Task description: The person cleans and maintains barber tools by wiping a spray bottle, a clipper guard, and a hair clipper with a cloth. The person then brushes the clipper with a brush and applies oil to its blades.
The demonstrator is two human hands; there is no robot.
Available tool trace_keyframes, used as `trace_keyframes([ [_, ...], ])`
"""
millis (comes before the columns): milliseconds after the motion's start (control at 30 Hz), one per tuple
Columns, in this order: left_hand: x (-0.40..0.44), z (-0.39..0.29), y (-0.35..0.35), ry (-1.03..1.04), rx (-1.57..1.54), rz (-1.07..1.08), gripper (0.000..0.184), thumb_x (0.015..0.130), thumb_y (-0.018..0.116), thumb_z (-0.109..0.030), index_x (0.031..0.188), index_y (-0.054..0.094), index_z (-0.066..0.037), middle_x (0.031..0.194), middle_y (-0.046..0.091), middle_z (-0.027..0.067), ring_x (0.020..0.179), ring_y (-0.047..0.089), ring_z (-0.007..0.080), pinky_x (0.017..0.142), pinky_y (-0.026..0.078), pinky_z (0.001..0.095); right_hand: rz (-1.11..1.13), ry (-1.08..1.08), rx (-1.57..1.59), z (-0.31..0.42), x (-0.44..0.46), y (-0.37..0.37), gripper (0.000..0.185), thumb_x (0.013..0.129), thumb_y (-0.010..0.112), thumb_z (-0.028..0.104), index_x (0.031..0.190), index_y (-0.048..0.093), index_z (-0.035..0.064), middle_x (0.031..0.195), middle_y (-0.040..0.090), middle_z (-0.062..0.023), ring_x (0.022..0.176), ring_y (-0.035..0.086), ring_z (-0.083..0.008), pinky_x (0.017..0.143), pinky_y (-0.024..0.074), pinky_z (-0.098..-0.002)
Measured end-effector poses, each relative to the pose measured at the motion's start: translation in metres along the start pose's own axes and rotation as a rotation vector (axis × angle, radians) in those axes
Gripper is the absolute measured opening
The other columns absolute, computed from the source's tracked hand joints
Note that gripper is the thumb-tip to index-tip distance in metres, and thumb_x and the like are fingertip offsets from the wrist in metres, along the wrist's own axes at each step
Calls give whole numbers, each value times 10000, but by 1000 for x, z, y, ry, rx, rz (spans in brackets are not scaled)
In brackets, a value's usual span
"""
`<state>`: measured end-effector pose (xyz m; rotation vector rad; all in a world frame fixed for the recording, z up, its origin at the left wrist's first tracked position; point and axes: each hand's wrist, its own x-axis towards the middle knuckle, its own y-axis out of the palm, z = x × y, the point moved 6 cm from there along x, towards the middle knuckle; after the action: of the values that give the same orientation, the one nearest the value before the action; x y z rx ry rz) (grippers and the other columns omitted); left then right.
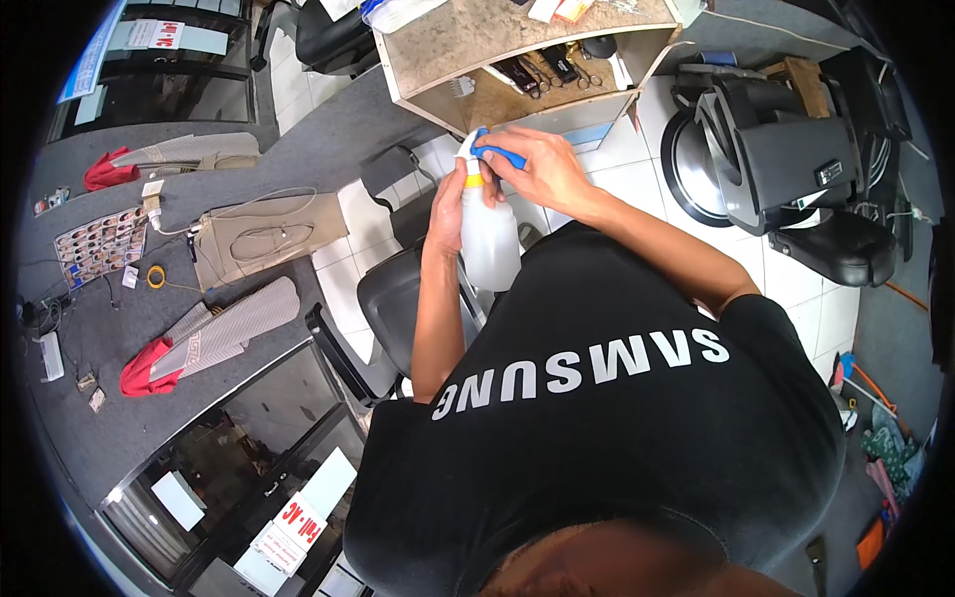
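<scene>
A spray bottle (491,249) with a cloudy white body, a yellow collar and a white-and-blue spray head is held upright in front of my chest. My left hand (451,209) is wrapped round its neck, just under the spray head. From the other side, my right hand (542,167) grips the blue trigger (505,156) at the top, with its fingers curled over it. Part of the bottle's neck is hidden behind my fingers, and its base is close to my black shirt.
Beyond the bottle stands a wooden cabinet (438,50), with scissors (587,72) and clippers on its shelf. Black salon chairs (398,298) are at left, and a shampoo chair (766,149) is at right. Cords and a wooden board (279,239) lie at the left wall.
</scene>
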<state>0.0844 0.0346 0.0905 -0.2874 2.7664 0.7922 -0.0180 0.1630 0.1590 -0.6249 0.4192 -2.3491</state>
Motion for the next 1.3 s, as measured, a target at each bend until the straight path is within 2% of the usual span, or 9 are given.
trace_keyframes([
  [133,-1,0,1,14,5,24,508,1120,371,-526,1002,577,-77,692,539,51,833,573,219,773,490,335,138,-39,-45,-14,5,-3,250,962,644,248,1167,768,176,948,725,-95,829,719,-307,733,569,-440],
  [233,3,6,1,46,-254,112,529,1119,379,-522,999,610,-61,723,613,72,812,648,212,730,534,327,108,59,-128,-37,10,-11,228,956,667,199,1142,770,120,998,755,-103,845,724,-321,747,574,-408],
  [333,2,1,0,56,-139,79,539,1117,377,-532,998,612,-62,723,617,72,820,650,207,741,541,328,-28,28,14,-26,8,-19,219,954,671,196,1128,776,112,986,758,-109,837,728,-320,745,575,-418],
  [533,3,-8,0,35,-12,-43,534,1109,402,-541,1010,621,-64,731,625,72,799,661,204,744,555,333,76,16,33,2,3,0,236,956,681,196,1161,763,111,938,730,-98,793,727,-305,694,572,-414],
  [667,3,-3,2,0,26,-12,511,1129,350,-512,1028,598,-76,737,592,63,868,641,213,785,543,343,32,-131,-226,-11,7,-6,263,959,664,168,1201,751,118,883,694,-96,739,697,-318,651,549,-423],
  [767,4,-2,3,3,35,-2,511,1131,346,-512,1025,596,-78,737,588,61,867,639,212,784,542,342,95,-56,-32,-1,4,-7,260,956,659,163,1198,749,128,861,675,-97,734,679,-320,644,533,-431],
  [967,2,4,0,5,-17,7,508,1127,354,-519,1013,588,-83,727,576,60,855,630,215,773,539,344,70,-135,-190,-18,9,-1,286,948,654,162,1217,744,126,859,677,-99,757,677,-327,686,536,-419],
  [1167,-1,7,-2,-13,-74,-9,534,1122,351,-528,994,596,-70,706,589,63,833,629,217,758,524,343,408,118,501,-39,9,18,279,1010,639,219,1206,729,42,1028,738,-70,894,710,-187,771,569,-358],
  [1300,2,-5,12,99,-254,204,520,1110,377,-530,981,592,-75,680,581,65,813,590,232,818,479,351,355,405,908,-40,10,-12,282,990,696,241,1177,727,33,1112,726,-57,997,672,-129,878,558,-324],
])
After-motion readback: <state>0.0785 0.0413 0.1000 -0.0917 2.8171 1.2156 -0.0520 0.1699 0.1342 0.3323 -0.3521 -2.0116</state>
